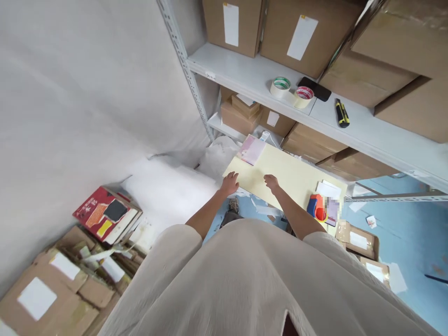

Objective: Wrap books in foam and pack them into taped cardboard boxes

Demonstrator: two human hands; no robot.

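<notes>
A pale yellow table (292, 175) stands in front of me, below the shelves. At its left edge is my left hand (230, 183), fingers spread and holding nothing. My right hand (271, 182) is over the table's near part, its fingers loosely bent and a little apart, with nothing visible in them. Beyond both hands, a pinkish printed sheet or thin booklet (251, 149) lies at the far left corner. On the table's right end sit a red and blue tape dispenser (316, 207) and some white papers (328, 190). Part of an item beside the dispenser is blurred.
A metal shelf (238, 70) holds cardboard boxes (296, 35), two tape rolls (280, 87), a black phone (315, 88) and a yellow-black box cutter (342, 113). White wrapping material (168, 196) and flattened cardboard (45, 289) lie left. Cartons (360, 240) and paper scraps litter the blue floor at right.
</notes>
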